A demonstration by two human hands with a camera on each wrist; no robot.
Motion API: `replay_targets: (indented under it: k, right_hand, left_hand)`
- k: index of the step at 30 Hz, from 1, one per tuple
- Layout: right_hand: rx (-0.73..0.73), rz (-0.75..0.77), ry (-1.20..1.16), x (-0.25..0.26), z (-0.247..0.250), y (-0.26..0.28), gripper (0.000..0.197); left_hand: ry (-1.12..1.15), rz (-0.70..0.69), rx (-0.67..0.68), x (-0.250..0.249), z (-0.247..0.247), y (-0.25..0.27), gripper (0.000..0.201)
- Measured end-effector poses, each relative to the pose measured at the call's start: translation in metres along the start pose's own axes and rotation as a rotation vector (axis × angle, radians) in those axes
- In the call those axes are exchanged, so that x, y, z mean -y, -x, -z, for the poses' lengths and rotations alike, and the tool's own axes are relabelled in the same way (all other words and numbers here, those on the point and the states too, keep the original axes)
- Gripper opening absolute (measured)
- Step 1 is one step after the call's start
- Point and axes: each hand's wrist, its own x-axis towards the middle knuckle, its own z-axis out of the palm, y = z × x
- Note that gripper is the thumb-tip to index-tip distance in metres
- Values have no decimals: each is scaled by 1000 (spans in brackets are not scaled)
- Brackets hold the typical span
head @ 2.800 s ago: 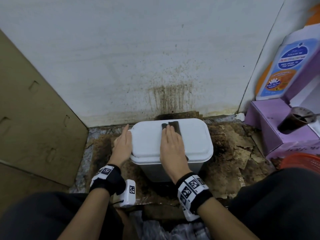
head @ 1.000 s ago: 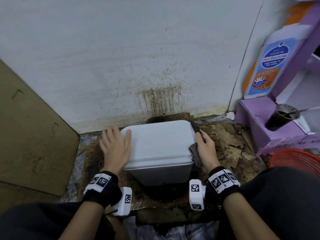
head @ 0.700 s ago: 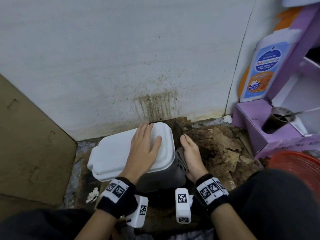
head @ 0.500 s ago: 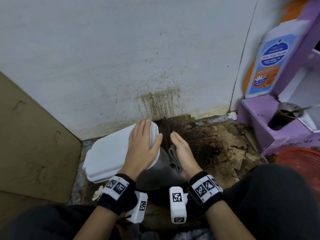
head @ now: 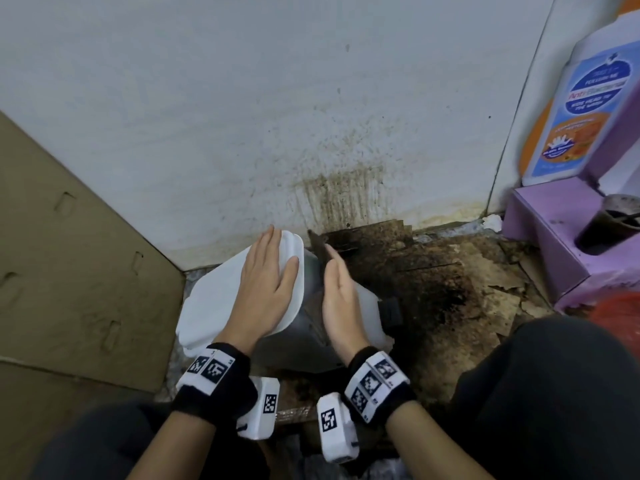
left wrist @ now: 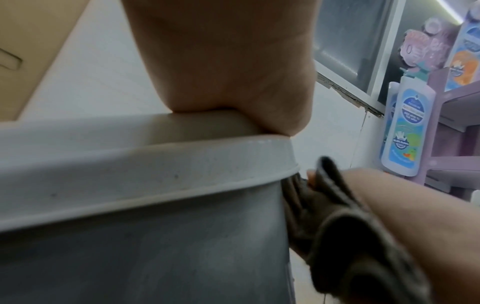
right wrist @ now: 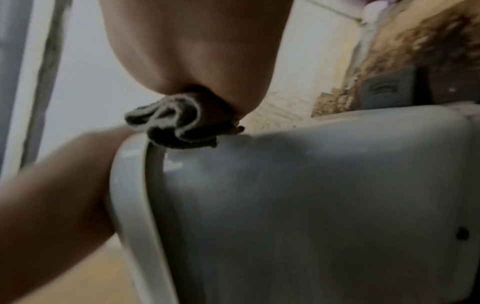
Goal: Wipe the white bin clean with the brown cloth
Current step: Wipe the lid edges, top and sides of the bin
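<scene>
The white bin (head: pixel 363 303) is tipped to the left on the floor, its lid (head: pixel 214 306) facing up and left. My left hand (head: pixel 266 289) lies flat on the lid with straight fingers; in the left wrist view the palm (left wrist: pixel 226 61) presses on the lid rim (left wrist: pixel 155 170). My right hand (head: pixel 337 292) presses the brown cloth (head: pixel 317 249) against the bin's upturned grey side wall with straight fingers. Bunched folds of the cloth (right wrist: pixel 176 123) stick out under the palm, just below the lid edge. Most of the cloth is hidden under the hand.
A brown cardboard sheet (head: pixel 69 271) leans at the left. The stained white wall (head: pixel 339 188) is right behind the bin. Dirty torn floor lining (head: pixel 450 282) lies to the right, then a purple shelf (head: pixel 554 244) with a dark cup (head: pixel 609 223), a wash bottle (head: pixel 585 112) and a red basket (head: pixel 620 310).
The bin went from upright to tipped leftward. My left hand shifted from its left side onto the lid. My right hand took the cloth from the lid top down to the side wall.
</scene>
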Motion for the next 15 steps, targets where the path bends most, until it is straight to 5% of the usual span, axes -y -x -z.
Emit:
replay_targets:
  k: [10,15]
  right_hand:
    - [124,258,471,-41,-20,-3,54]
    - [8,135,564,-97,21,-27,49]
  left_hand:
    - [95,32,-33,16,10,2,59]
    - [132,49,-43,26,17,3,58]
